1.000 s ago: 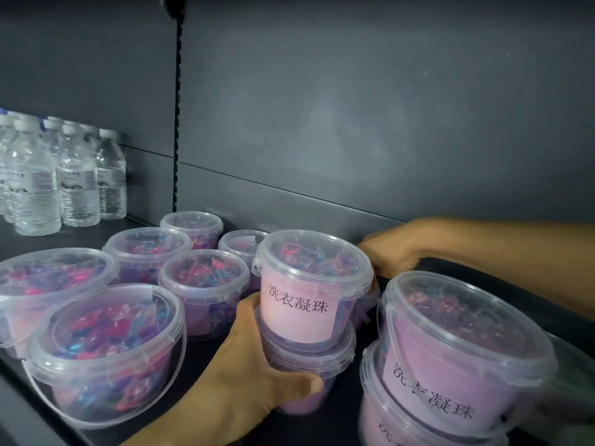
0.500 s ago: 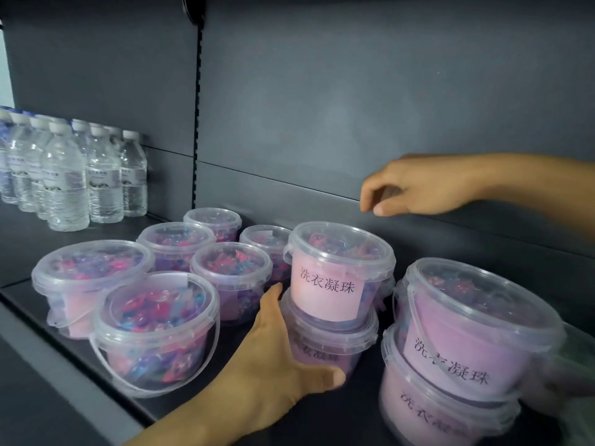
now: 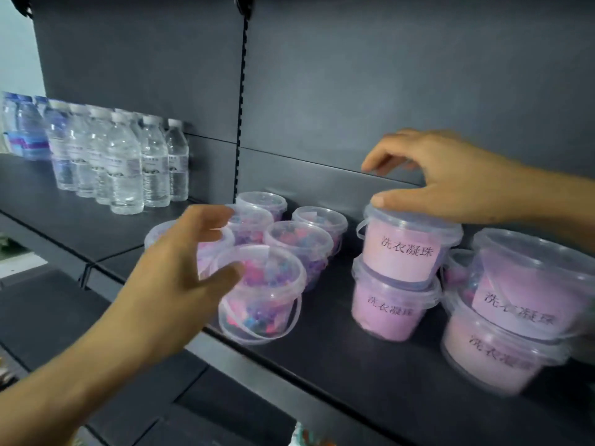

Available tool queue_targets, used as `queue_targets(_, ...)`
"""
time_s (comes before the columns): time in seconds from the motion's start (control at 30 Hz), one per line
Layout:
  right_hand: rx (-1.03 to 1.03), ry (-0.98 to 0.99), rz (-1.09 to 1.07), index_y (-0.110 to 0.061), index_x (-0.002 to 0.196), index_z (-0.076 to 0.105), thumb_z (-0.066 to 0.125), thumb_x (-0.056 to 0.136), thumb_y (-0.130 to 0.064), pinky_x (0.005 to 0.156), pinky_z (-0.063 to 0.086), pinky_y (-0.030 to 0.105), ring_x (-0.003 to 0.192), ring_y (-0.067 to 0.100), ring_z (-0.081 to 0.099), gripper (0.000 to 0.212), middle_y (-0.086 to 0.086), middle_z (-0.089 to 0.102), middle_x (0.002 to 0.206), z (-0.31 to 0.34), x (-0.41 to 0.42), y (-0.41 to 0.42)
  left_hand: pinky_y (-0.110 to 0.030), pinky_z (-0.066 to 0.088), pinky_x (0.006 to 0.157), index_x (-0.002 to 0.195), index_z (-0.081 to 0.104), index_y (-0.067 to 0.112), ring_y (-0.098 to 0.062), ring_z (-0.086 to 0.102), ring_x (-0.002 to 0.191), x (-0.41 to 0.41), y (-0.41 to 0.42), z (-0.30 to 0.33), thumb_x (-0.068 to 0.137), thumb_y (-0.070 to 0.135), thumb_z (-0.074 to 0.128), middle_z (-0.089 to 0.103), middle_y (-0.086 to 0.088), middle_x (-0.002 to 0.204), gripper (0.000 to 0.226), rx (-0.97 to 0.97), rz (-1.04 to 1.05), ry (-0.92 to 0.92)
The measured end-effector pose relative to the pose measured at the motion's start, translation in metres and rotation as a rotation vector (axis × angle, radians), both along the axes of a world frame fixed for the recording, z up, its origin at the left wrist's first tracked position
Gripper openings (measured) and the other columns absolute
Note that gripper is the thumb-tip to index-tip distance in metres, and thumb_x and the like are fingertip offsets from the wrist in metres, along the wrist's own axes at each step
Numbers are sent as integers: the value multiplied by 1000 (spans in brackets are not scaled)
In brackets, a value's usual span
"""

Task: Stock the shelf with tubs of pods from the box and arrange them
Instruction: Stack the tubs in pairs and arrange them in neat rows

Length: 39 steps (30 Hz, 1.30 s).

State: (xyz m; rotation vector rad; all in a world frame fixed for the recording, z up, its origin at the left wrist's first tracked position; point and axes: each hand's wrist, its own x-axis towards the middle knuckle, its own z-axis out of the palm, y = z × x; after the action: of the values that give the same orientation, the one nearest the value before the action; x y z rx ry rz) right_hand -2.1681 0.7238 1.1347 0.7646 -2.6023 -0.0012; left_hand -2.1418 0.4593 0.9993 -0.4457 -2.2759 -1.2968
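On the dark shelf [image 3: 370, 358], right of centre, the top tub [image 3: 407, 249] of a two-high stack sits under the right hand [image 3: 450, 181]: thumb touching the lid's front rim, fingers curved and spread above it. It is clear plastic, filled with pink pods, with a pale label printed in black characters, resting on the lower tub [image 3: 389, 305]. The left hand [image 3: 180, 275] reaches from lower left, blurred, fingers spread and relaxed, just before the front loose tub [image 3: 262, 291] of mixed pink and blue pods; whether it touches, I cannot tell
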Motion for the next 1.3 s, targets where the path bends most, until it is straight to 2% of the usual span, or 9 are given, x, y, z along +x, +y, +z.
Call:
queue_targets(0.17, 162, -177, 108, -31, 115, 52, 72, 73, -44, 81, 35, 12, 100, 4, 47, 48, -14, 49, 114, -55, 7, -60, -46, 49, 89, 98, 55, 47, -16, 63, 95, -14, -38, -9, 69, 24, 61, 64, 11, 102, 38, 69, 2, -192)
queue_targets(0.47, 290, 131, 198, -17, 87, 47, 82, 65, -30, 45, 42, 29, 70, 22, 59, 43, 0, 56, 86, -122, 7, -86, -30, 53, 81, 107, 55, 29, -17, 63, 100, -27, -32, -27, 87, -7, 46, 61, 3, 112, 42, 58, -150, -354)
queue_targets(0.67, 79, -57, 65, -20, 91, 47, 67, 72, -4, 65, 52, 40, 80, 20, 60, 31, -5, 56, 105, -124, 14, -43, -28, 51, 90, 123, 50, 32, -11, 59, 107, -26, -21, -31, 85, -8, 49, 55, 4, 123, 55, 1, -208, -331)
queue_targets(0.77, 8, -93, 24, -24, 93, 53, 57, 70, 3, 85, 47, 28, 102, 13, 57, 36, -12, 48, 128, -116, 20, -37, -23, 48, 89, 120, 52, 34, -10, 58, 111, -29, -12, -33, 83, -1, 56, 58, 10, 121, 51, -86, -241, -289)
queue_targets(0.83, -96, -136, 40, -27, 100, 59, 59, 73, -3, 90, 36, 9, 105, 0, 49, 36, -18, 46, 128, -109, 27, -41, -24, 51, 88, 111, 53, 34, -10, 60, 107, -30, -7, -34, 84, 6, 62, 60, 11, 116, 40, -92, -203, -240)
queue_targets(0.9, -144, -174, 92, -32, 104, 56, 66, 77, -24, 92, 38, 14, 106, -1, 48, 30, -21, 47, 120, -107, 36, -52, -32, 53, 90, 108, 52, 35, -10, 61, 105, -28, -2, -35, 84, 9, 65, 59, 10, 116, 36, -94, -174, -194)
queue_targets(1.0, -13, -138, 86, -26, 105, 51, 65, 79, -42, 83, 44, 31, 102, 10, 50, 34, -14, 49, 114, -116, 41, -65, -36, 55, 87, 111, 51, 33, -8, 64, 98, -19, 5, -35, 86, 5, 61, 61, 10, 112, 39, -107, -193, -203)
queue_targets(1.13, 101, 38, 182, -18, 87, 46, 73, 70, -18, 55, 45, 38, 74, 25, 54, 31, -1, 52, 89, -120, 37, -61, -22, 55, 77, 107, 52, 32, -3, 62, 83, -3, 12, -35, 84, 13, 66, 60, 9, 97, 33, -156, -75, -156)
queue_targets(1.3, 104, -43, 142, -23, 96, 38, 66, 82, -32, 67, 43, 35, 83, 24, 53, 32, -7, 45, 100, -114, 43, -51, -9, 43, 64, 105, 55, 32, -9, 56, 81, 22, 20, -32, 82, 16, 70, 56, 7, 85, 32, -250, 29, -32)
